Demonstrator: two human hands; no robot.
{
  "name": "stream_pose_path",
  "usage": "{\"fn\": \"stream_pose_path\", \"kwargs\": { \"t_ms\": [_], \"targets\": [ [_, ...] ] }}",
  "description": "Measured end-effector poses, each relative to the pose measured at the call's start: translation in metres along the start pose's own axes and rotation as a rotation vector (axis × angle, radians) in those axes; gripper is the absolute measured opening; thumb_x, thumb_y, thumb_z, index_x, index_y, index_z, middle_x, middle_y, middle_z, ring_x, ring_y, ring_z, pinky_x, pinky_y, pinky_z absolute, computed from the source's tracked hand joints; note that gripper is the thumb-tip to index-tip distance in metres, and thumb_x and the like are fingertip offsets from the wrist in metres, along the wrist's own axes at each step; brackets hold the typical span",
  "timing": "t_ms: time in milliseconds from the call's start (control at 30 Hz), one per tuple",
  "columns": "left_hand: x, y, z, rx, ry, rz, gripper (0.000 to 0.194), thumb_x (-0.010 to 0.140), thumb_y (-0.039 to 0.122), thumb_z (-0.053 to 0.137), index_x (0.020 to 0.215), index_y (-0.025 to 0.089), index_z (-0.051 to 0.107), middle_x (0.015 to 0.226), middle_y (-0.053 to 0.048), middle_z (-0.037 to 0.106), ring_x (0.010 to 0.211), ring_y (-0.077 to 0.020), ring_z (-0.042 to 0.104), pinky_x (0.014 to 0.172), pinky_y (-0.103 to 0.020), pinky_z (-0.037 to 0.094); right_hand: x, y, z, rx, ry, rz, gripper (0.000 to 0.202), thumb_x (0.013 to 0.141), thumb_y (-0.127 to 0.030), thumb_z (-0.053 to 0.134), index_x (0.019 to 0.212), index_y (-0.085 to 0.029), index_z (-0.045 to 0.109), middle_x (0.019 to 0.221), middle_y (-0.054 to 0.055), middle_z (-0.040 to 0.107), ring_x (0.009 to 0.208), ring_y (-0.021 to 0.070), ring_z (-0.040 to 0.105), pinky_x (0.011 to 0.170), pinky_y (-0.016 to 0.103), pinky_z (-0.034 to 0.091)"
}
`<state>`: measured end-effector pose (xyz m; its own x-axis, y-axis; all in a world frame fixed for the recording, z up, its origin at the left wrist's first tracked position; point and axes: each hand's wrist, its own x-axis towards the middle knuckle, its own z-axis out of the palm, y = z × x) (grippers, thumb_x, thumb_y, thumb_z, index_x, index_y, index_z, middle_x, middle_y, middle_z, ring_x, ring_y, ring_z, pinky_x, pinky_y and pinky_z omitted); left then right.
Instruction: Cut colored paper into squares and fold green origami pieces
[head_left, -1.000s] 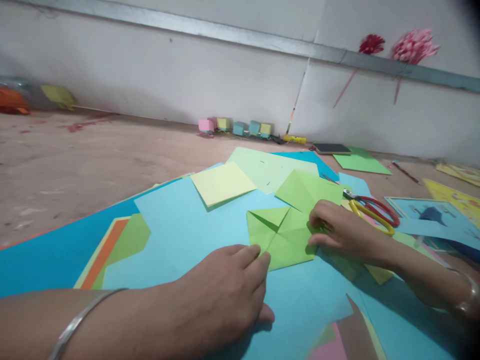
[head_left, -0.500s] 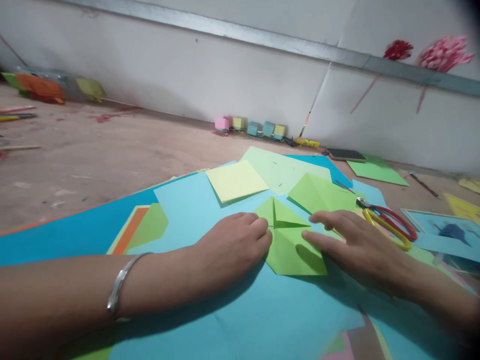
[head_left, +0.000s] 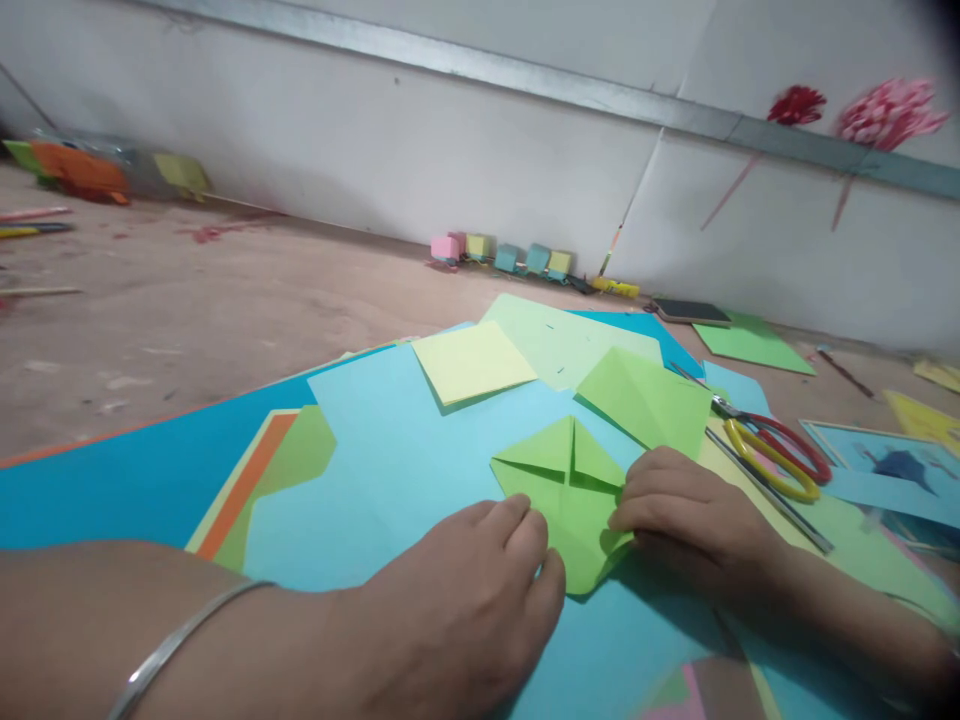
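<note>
A square of bright green paper (head_left: 562, 520) lies on light blue sheets in the middle of the head view. Its corners are folded toward the centre, with the two far flaps slightly raised. My left hand (head_left: 472, 590), with a silver bangle on its wrist, is closed at the paper's near left edge; its fingertips are partly hidden. At the opposite side, my right hand (head_left: 694, 515) pinches the right edge, where the paper curls up a little. Behind it lies another creased green paper (head_left: 645, 395). Scissors (head_left: 776, 445) with red and yellow handles rest beyond my right hand.
A pale yellow square (head_left: 476, 362) lies on the light blue sheet (head_left: 360, 460). Beside the scissors is a thin metallic rod (head_left: 780, 500). Small paper blocks (head_left: 506, 258) stand along the wall. A dark flat object (head_left: 690, 311) sits at the back right.
The folded green paper has shifted nearer and turned slightly. My left hand has moved nearer to its lower left edge. My right hand has closed from spread fingers onto the right edge.
</note>
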<state>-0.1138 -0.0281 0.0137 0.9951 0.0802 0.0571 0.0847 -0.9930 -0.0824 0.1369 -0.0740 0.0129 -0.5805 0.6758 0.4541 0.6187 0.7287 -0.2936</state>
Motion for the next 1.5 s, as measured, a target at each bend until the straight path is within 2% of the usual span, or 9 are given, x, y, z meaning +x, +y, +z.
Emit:
{"fn": "stream_pose_path", "kwargs": {
  "t_ms": [167,333,567,767,967,1067,1200,1367,1500],
  "targets": [
    [-0.006,0.005,0.001,0.024,0.058,-0.022,0.028,0.086,0.015,0.055,0.112,0.007,0.064,0.108,-0.025,0.068,0.100,-0.0347,0.063,0.080,-0.047,0.052,-0.001,0.000,0.011,-0.006,0.068,0.138,0.012,0.097,-0.021,0.052,0.090,-0.019,0.062,0.074,0.004,0.063,0.073,0.0159,0.055,0.066,0.029,0.045],
    [-0.011,0.010,0.000,-0.051,0.091,-0.081,0.031,0.090,0.011,0.050,0.119,0.013,0.062,0.117,-0.023,0.068,0.107,-0.0323,0.063,0.085,-0.046,0.053,-0.001,-0.001,0.014,-0.042,0.095,0.112,0.008,0.093,-0.018,0.057,0.086,-0.019,0.062,0.076,0.004,0.064,0.075,0.0170,0.055,0.069,0.032,0.044],
    [-0.010,0.008,0.004,-0.041,0.053,-0.031,0.034,0.092,0.012,0.047,0.121,0.009,0.064,0.120,-0.025,0.066,0.109,-0.0344,0.063,0.085,-0.046,0.052,-0.003,-0.001,0.018,-0.021,0.073,0.236,0.009,0.094,-0.019,0.055,0.087,-0.018,0.061,0.079,0.004,0.061,0.076,0.0163,0.054,0.067,0.029,0.044],
    [-0.012,0.007,-0.010,-0.078,0.017,-0.104,0.033,0.092,0.012,0.047,0.118,0.013,0.067,0.125,-0.017,0.066,0.115,-0.0289,0.059,0.092,-0.039,0.048,0.000,0.000,0.021,-0.075,0.060,0.243,0.013,0.095,-0.019,0.055,0.083,-0.019,0.060,0.076,0.003,0.061,0.073,0.0162,0.054,0.065,0.028,0.045],
    [-0.014,0.005,-0.019,-0.139,0.084,-0.135,0.031,0.095,0.014,0.043,0.113,0.016,0.069,0.122,-0.014,0.067,0.113,-0.0262,0.058,0.092,-0.037,0.045,0.001,0.002,0.025,-0.106,0.066,0.243,0.015,0.095,-0.020,0.054,0.082,-0.019,0.060,0.076,0.004,0.061,0.073,0.0164,0.054,0.065,0.028,0.045],
    [-0.013,0.004,-0.014,-0.185,0.096,-0.134,0.033,0.093,0.010,0.041,0.112,0.016,0.068,0.120,-0.011,0.068,0.106,-0.0240,0.059,0.087,-0.035,0.045,0.000,0.004,0.027,-0.103,0.062,0.245,0.014,0.095,-0.021,0.055,0.082,-0.018,0.059,0.075,0.003,0.061,0.073,0.0162,0.054,0.066,0.027,0.045],
    [-0.008,0.003,-0.004,-0.168,0.068,-0.053,0.033,0.090,0.008,0.043,0.108,0.015,0.070,0.111,-0.011,0.070,0.095,-0.0240,0.060,0.081,-0.035,0.047,0.002,0.005,0.027,-0.119,0.053,0.241,0.016,0.095,-0.023,0.056,0.080,-0.018,0.057,0.073,0.003,0.060,0.072,0.0162,0.053,0.065,0.027,0.044],
    [-0.005,0.003,0.001,-0.079,0.067,-0.002,0.026,0.087,0.010,0.051,0.102,0.012,0.072,0.105,-0.012,0.070,0.089,-0.0263,0.059,0.075,-0.036,0.048,0.005,0.004,0.024,-0.123,0.047,0.272,0.022,0.096,-0.033,0.055,0.079,-0.019,0.053,0.068,0.001,0.056,0.066,0.0144,0.051,0.058,0.024,0.042],
    [-0.001,-0.001,0.001,-0.168,0.066,0.004,0.010,0.087,0.018,0.061,0.092,0.014,0.069,0.094,-0.009,0.069,0.079,-0.0232,0.057,0.067,-0.034,0.045,0.004,0.005,0.025,-0.116,0.036,0.316,0.025,0.096,-0.039,0.056,0.079,-0.020,0.053,0.067,0.000,0.054,0.064,0.0138,0.050,0.057,0.024,0.040]
  ]
}}
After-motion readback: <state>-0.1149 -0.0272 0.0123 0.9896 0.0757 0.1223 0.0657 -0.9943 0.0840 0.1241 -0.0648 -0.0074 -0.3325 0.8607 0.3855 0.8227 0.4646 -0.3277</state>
